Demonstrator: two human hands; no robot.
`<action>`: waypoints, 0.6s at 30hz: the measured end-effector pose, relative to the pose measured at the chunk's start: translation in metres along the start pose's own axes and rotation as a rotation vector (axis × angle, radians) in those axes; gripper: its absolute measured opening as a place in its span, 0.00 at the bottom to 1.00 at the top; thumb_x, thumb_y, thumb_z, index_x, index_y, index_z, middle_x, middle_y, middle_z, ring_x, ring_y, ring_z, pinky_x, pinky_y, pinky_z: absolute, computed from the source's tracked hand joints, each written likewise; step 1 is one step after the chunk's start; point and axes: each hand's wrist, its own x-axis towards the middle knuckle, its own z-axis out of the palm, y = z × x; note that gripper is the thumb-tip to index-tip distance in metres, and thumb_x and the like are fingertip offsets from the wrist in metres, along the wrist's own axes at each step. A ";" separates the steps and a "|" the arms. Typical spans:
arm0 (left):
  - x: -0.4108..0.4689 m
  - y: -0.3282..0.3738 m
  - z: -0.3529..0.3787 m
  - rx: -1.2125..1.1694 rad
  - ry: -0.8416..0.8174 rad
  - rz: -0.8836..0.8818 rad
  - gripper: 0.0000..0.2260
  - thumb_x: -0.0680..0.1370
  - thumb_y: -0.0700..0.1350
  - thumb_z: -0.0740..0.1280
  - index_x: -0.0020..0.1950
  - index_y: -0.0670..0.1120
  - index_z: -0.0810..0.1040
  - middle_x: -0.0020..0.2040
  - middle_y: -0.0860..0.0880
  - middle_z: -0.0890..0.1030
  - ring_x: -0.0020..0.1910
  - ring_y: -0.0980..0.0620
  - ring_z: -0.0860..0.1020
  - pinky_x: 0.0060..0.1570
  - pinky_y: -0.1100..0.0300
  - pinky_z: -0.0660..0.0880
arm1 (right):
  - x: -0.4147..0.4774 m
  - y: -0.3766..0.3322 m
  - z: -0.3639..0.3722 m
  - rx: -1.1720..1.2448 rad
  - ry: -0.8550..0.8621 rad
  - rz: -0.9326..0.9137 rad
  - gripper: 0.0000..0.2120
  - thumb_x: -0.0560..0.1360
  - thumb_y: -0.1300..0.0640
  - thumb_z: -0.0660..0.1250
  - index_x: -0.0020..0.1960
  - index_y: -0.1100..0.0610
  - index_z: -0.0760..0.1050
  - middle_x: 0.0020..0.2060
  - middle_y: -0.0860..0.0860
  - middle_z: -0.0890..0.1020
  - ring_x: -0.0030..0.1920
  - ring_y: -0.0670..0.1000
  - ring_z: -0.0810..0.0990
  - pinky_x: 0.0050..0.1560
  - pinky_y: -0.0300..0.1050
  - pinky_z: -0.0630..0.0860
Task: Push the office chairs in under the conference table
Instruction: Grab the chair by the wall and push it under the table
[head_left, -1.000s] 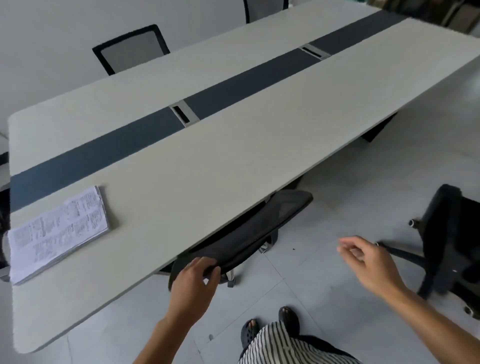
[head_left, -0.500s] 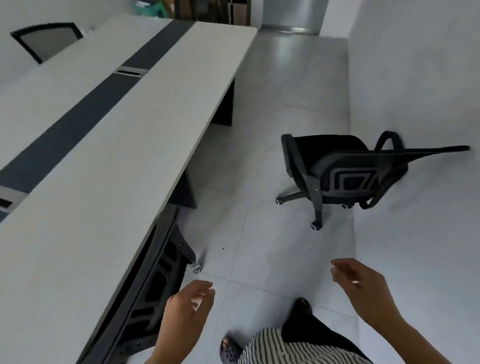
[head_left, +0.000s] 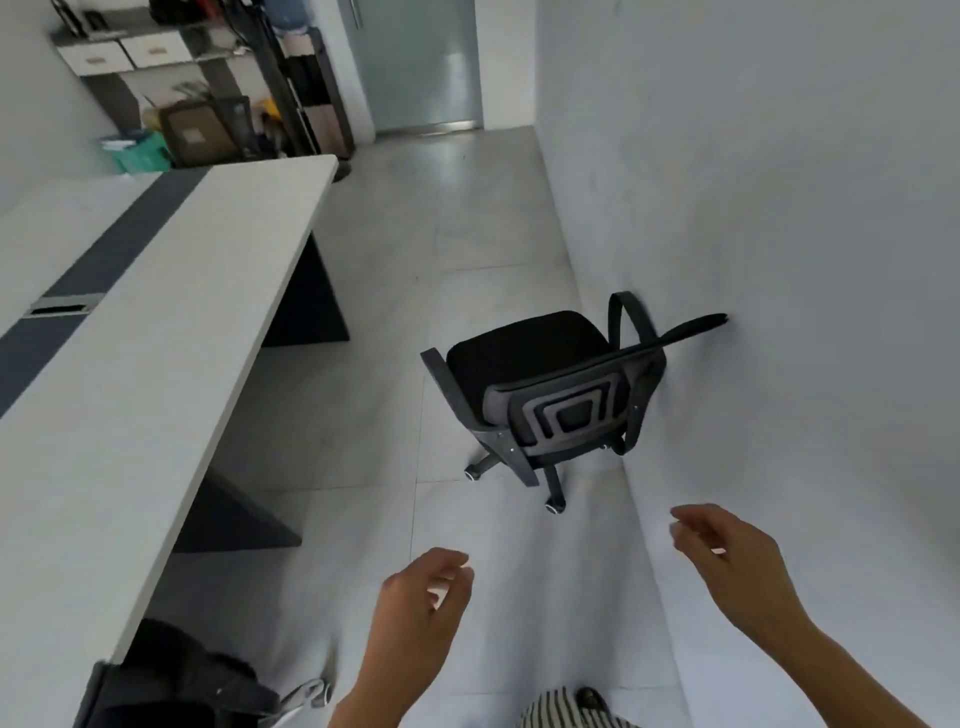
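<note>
A black office chair (head_left: 550, 395) on castors stands out on the floor against the right wall, its back turned toward me. The long pale conference table (head_left: 140, 395) with a dark centre strip runs along the left. A second black chair (head_left: 171, 680) sits tucked under the table's near edge at the bottom left. My left hand (head_left: 421, 618) hangs in the air, fingers loosely curled, holding nothing. My right hand (head_left: 737, 566) is also free, fingers apart, a short way in front of the loose chair.
A white wall (head_left: 779, 260) closes the right side. Tiled floor (head_left: 441, 291) runs between table and wall toward a glass door (head_left: 421, 67). Shelves, boxes and clutter (head_left: 208, 114) stand past the table's far end. Dark table legs (head_left: 306, 301) reach the floor.
My view has swung right from the table to the aisle. My left hand has let go of the tucked-in chair. Both hands now float free, closer to the chair by the wall.
</note>
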 end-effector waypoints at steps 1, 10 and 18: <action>0.012 0.011 0.007 -0.002 -0.015 0.022 0.06 0.74 0.44 0.68 0.43 0.57 0.79 0.40 0.64 0.82 0.39 0.60 0.80 0.39 0.64 0.75 | 0.011 0.001 -0.006 0.013 0.019 -0.008 0.05 0.75 0.54 0.67 0.50 0.46 0.78 0.41 0.43 0.84 0.43 0.44 0.83 0.44 0.40 0.77; 0.153 0.057 0.042 0.083 -0.074 0.104 0.03 0.75 0.47 0.67 0.47 0.54 0.79 0.41 0.58 0.83 0.42 0.62 0.79 0.42 0.63 0.76 | 0.117 -0.003 -0.019 0.013 0.091 -0.004 0.06 0.76 0.53 0.66 0.52 0.47 0.78 0.43 0.40 0.82 0.44 0.42 0.81 0.47 0.40 0.77; 0.310 0.077 0.095 0.361 -0.211 0.220 0.12 0.77 0.53 0.63 0.57 0.51 0.74 0.50 0.55 0.76 0.47 0.57 0.75 0.46 0.68 0.71 | 0.264 -0.024 -0.015 -0.168 0.189 0.003 0.11 0.77 0.53 0.65 0.58 0.52 0.77 0.49 0.43 0.80 0.51 0.46 0.79 0.53 0.43 0.75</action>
